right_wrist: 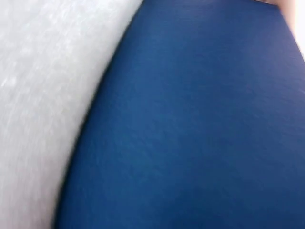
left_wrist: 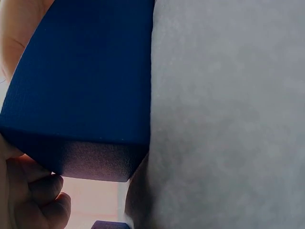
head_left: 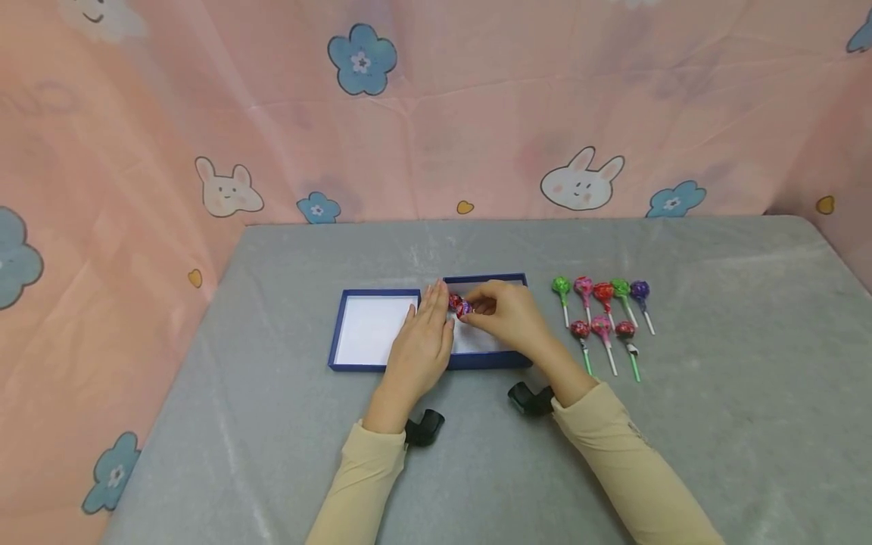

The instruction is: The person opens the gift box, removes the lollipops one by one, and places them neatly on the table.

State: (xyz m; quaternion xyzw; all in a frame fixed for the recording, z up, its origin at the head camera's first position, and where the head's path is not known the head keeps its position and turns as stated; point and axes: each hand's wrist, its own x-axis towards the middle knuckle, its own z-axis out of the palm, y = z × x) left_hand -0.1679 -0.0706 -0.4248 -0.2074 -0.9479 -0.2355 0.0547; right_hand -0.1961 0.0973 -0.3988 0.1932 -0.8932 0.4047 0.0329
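Observation:
My right hand (head_left: 507, 314) reaches over the right-hand blue box (head_left: 487, 361) and pinches a purple-wrapped lollipop (head_left: 465, 309) by its head. Right beside it, near the box's left end, shows the head of a red-wrapped lollipop (head_left: 454, 300). My left hand (head_left: 424, 341) lies with straight fingers along that end of the box, hiding part of its wall. In the left wrist view, fingers (left_wrist: 45, 200) show at the corner of a blue box wall (left_wrist: 86, 71). The blurred right wrist view is mostly filled by a blue box side (right_wrist: 190, 119).
A second blue-rimmed box (head_left: 371, 331) with a white inside stands open to the left. Several wrapped lollipops lie in two rows on the right, among them a green one (head_left: 561, 286) and a purple one (head_left: 639, 291). Grey cloth (head_left: 238, 424) covers the table.

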